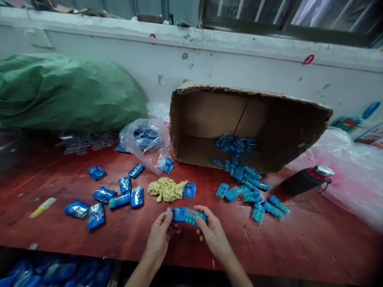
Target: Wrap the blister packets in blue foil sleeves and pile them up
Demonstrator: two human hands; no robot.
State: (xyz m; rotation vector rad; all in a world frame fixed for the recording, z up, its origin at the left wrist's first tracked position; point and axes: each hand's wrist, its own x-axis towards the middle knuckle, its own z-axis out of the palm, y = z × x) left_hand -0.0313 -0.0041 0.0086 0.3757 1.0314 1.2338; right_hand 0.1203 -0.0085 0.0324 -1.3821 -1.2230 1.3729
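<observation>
My left hand [159, 234] pinches the left end of a small blue printed packet [178, 214] just above the table's front part. From the right, my right hand [212, 230] grips a clear pack of turquoise balls [190, 218], thumb on top. The packet and the pack meet end to end between my hands; whether one is inside the other I cannot tell. Just beyond lies a crumpled yellow cloth [167, 189], with a flat blue packet [189, 189] at its right side.
A cardboard box [209, 115] lies on its side, packs of turquoise balls [248, 187] spilling out. Several filled blue packets [119, 199] lie left, near a plastic bag [143, 139] and a green sack [68, 93]. A dark bottle [302, 180] stands tilted-looking at right.
</observation>
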